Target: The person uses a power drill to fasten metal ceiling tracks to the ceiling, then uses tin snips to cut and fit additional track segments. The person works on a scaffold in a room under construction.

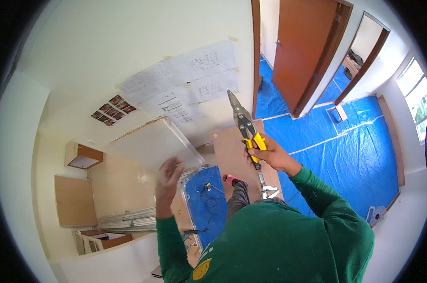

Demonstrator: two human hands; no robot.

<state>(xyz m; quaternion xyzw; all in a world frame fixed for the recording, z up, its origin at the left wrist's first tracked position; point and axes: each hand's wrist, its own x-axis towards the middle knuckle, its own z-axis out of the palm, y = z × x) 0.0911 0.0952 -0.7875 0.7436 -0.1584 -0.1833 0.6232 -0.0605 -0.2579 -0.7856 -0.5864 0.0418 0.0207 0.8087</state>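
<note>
My right hand (273, 154) grips a pair of tin snips (244, 121) by the yellow and black handles. The metal blades point up and away from me, toward the papers on the wall. To the left, my left hand (168, 181) is raised with loosely bent fingers and nothing visible in it. It is slightly blurred and stands apart from the snips. Behind it, in the view, is a large pale panel (159, 141) leaning by the wall. Below my right hand, a few short metal channel pieces (268, 189) show near my waist.
Blue plastic sheeting (326, 146) covers the floor, with a brown board (227, 153) on it. Dark cables (211, 195) lie by my foot. Long metal profiles (128, 220) are stacked at the left. Drawings (185, 80) are taped to the wall. A brown door (301, 52) stands ajar; a fan (377, 214) is at right.
</note>
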